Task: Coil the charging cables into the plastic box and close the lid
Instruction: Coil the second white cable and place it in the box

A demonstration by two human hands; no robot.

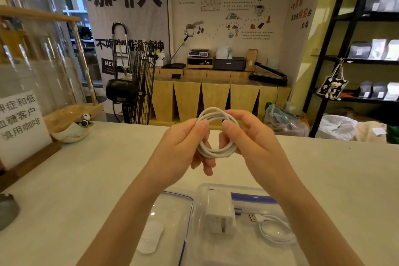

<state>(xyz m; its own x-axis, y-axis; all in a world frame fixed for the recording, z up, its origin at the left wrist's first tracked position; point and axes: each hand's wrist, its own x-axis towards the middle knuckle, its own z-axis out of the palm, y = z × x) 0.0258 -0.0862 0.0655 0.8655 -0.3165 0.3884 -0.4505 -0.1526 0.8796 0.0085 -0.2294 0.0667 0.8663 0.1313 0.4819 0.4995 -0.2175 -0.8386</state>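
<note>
A smooth white cable point(216, 134), wound into a round multi-loop coil, is hanging in the air above the pale counter point(90, 170). The left hand point(185, 147) is pinching its left side and the right hand point(248, 138) its right, thumbs in front. Below, a clear plastic box point(248, 250) is holding a white charger block point(220, 215) and another coiled cable point(277, 230); forearms are hiding part of it. The blue-edged lid point(172, 218) is lying beside it.

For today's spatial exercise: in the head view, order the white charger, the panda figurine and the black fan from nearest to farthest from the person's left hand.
1. White charger, in the plastic box below the left hand.
2. Panda figurine, left, on the counter's edge.
3. Black fan, beyond the counter.
</note>
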